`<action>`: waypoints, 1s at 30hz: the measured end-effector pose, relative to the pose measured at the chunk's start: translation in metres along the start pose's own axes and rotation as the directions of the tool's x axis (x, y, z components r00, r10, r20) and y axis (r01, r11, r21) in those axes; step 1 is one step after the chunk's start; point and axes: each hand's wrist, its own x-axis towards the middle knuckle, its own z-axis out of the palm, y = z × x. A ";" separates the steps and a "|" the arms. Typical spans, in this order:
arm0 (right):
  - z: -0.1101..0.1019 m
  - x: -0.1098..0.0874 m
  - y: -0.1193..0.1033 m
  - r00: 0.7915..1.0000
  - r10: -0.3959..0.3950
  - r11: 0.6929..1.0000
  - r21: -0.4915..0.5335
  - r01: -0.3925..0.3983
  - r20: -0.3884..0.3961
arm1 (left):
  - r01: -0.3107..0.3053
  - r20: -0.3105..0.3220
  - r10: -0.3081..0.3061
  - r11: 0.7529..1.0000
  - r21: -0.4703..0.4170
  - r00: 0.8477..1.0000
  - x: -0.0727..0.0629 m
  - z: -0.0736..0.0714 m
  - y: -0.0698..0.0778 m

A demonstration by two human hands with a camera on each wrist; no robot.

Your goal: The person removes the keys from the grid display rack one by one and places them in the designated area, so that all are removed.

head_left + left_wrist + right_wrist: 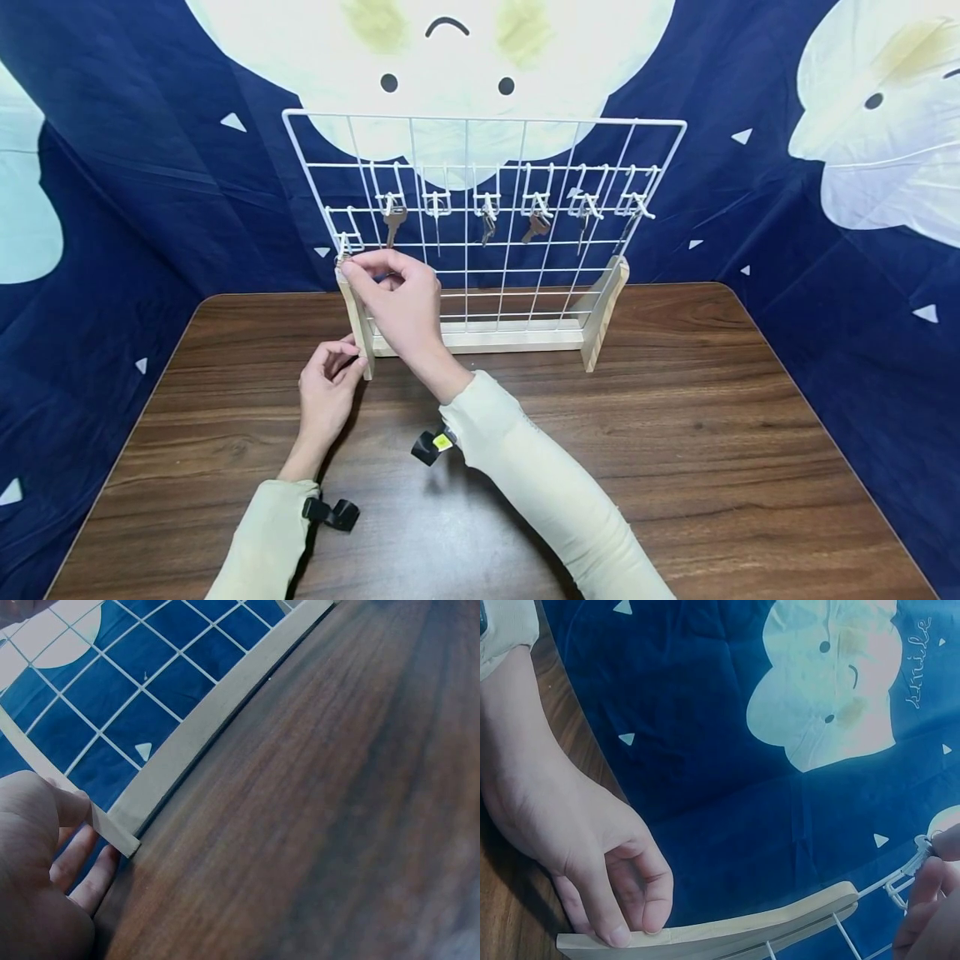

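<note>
A white wire grid [480, 120] stands on the table in a wooden stand. My left hand [326, 392] pinches the stand's left wooden upright [356, 312] near its base, thumb on one side and fingers on the other. Higher up, my right hand [408, 304] pinches a small silvery key [916, 859] by the leftmost white hook [347, 242], at the top of that upright. In the right wrist view the key overlaps the wire there, and its lower part is hidden by the fingers.
More white hooks run along the grid in a row, holding keys, among them a brown key [394, 218] and a darker one [537, 225]. A wooden crossbar [517, 339] joins the right upright [604, 317]. Behind the brown table [675, 433] hangs a blue cloth [135, 208] with clouds.
</note>
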 end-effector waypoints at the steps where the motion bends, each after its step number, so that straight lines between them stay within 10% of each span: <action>1: -0.001 0.000 -0.001 1.000 0.000 1.000 0.001 0.000 0.002 | 0.000 -0.001 0.000 1.000 0.001 1.000 0.000 0.000 0.000; 30: -0.010 -0.016 -0.006 0.998 0.023 0.996 0.080 -0.027 0.054 | 0.005 -0.004 -0.005 1.000 0.010 1.000 0.000 0.000 0.002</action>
